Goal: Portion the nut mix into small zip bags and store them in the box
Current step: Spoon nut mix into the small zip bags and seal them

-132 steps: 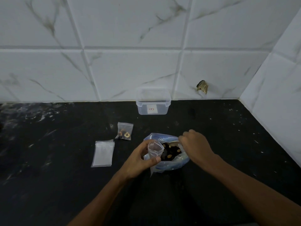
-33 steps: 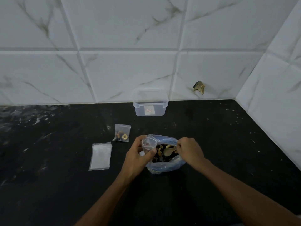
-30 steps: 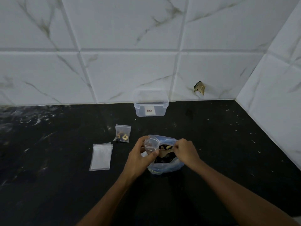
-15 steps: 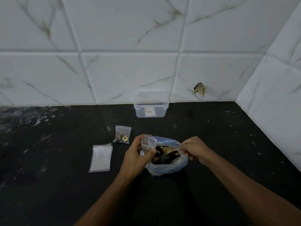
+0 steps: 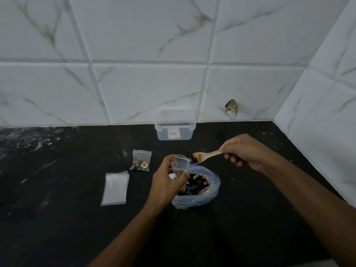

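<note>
One box [image 5: 175, 125], small red label [image 5: 173, 133], unreadable

Loaded spoon [image 5: 204, 156] beside open zip bag [image 5: 180, 164]

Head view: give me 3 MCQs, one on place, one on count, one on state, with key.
1. Where is the box?
A. against the wall
B. beside the left elbow
C. on the zip bag stack

2. How many filled zip bags lie on the counter?
A. one
B. three
C. none

3. What is the spoon doing?
A. lying on the counter
B. carrying nut mix, held up
C. standing in the box

Key: 1 A, it sits at the tile base. 2 A, one filled bag beside the empty stack. 3 B, the right hand holds it loaded beside the open bag in the left hand.
</note>
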Tool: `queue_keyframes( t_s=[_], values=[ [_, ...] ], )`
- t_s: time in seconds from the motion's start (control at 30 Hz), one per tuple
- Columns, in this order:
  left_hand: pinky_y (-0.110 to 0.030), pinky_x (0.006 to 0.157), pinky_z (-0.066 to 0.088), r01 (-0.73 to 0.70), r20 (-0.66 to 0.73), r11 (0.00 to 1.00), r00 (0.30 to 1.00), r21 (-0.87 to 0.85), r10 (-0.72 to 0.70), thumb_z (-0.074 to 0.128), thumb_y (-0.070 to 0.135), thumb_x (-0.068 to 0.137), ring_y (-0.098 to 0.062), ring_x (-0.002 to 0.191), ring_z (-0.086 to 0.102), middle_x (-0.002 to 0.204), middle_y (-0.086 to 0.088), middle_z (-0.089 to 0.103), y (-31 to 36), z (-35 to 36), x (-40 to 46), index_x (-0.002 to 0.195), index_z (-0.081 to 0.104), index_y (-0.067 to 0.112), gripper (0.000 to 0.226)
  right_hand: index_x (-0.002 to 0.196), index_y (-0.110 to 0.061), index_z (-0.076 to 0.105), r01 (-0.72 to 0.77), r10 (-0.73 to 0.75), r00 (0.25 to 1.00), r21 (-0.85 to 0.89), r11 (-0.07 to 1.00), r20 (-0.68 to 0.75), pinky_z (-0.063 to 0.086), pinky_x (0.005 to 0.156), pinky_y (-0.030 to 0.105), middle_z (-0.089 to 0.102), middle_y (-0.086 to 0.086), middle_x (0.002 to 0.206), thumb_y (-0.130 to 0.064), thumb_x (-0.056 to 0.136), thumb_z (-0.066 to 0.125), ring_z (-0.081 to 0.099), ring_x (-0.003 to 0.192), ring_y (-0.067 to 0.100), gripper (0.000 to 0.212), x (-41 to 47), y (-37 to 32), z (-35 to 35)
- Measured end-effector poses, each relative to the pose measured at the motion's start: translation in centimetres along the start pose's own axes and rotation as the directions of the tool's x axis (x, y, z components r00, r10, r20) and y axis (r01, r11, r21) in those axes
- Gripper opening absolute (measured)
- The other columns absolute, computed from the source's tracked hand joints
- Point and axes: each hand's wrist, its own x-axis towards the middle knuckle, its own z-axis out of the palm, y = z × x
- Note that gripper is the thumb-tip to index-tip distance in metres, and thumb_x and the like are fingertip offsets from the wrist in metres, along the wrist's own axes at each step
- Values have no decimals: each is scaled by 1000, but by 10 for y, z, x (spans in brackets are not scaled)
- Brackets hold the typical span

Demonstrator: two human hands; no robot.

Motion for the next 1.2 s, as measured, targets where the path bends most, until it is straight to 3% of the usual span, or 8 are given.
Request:
queue_keyframes(
  t_s=[0.2, 0.37, 0.53, 0.67, 0.8, 0.93, 1.07, 1.2],
  values=[
    [-11, 73, 51, -1, -39, 1000, 999, 0, 1, 76, 24, 83, 11, 99, 58, 111, 15, 62, -5, -4, -2, 118, 50, 39, 47, 92, -5, 72, -85, 85, 996, 56, 995, 8, 37, 43, 19, 60, 5, 67, -8, 93, 58, 48, 52, 9, 14, 3, 7, -1],
    [-19, 86, 49, -1, -11, 995, 1000, 97, 2, 78, 29, 80, -2, 110, 56, 119, 14, 57, -16, -2, 1, 127, 48, 34, 56, 92, -7, 72, -56, 54, 998, 69, 996, 26, 38, 44, 19, 61, 4, 68, -9, 93, 59, 49, 52, 8, 14, 2, 3, 2],
    [-33, 93, 54, 1, 6, 991, 1000, 137, -2, 78, 36, 77, -8, 115, 55, 124, 9, 56, -19, 6, 6, 136, 45, 32, 67, 93, -11, 71, 108, -106, 994, -169, 980, 23, 41, 46, 19, 64, 6, 73, -10, 94, 57, 55, 54, 9, 14, -5, -4, 20],
    [-37, 89, 57, 3, 19, 992, 1000, 122, -6, 73, 49, 68, -9, 113, 57, 121, 9, 58, -21, 9, 5, 130, 47, 37, 68, 91, -16, 72, 324, -378, 926, -513, 795, -1, 43, 48, 13, 66, -1, 70, -15, 95, 54, 59, 51, 5, 19, -17, -10, 39],
    [-26, 88, 52, -5, 1, 994, 1000, 111, 5, 77, 36, 75, -7, 112, 57, 120, 9, 60, -22, 12, 6, 129, 48, 35, 60, 91, -15, 66, 387, -470, 877, -729, 565, 101, 48, 65, 27, 59, -1, 80, -19, 98, 50, 58, 72, 13, 19, -33, -17, 61],
    [-24, 85, 53, 5, -18, 997, 1000, 73, -4, 78, 28, 80, -3, 107, 58, 118, 9, 61, -19, 11, 5, 130, 47, 32, 59, 82, -19, 50, 427, -573, 804, -825, 371, 159, 33, 58, 25, 40, -4, 79, -20, 98, 49, 48, 73, 16, 16, -40, -20, 68],
    [-11, 75, 48, 7, -31, 1000, 999, 19, -7, 76, 26, 82, 2, 105, 58, 113, 16, 62, -15, 4, 1, 122, 49, 37, 50, 89, -20, 65, 430, -626, 780, -701, 569, -29, 38, 57, 20, 55, -7, 72, -22, 97, 52, 53, 62, 7, 16, -44, -28, 46],
    [-16, 78, 51, 8, -44, 999, 999, -33, -9, 76, 26, 83, 10, 102, 59, 110, 18, 63, -14, -8, -4, 117, 49, 41, 46, 91, -18, 71, 318, -487, 864, -607, 728, -131, 43, 52, 16, 63, -5, 67, -18, 94, 57, 60, 58, 7, 15, -22, -13, 23]
  ],
)
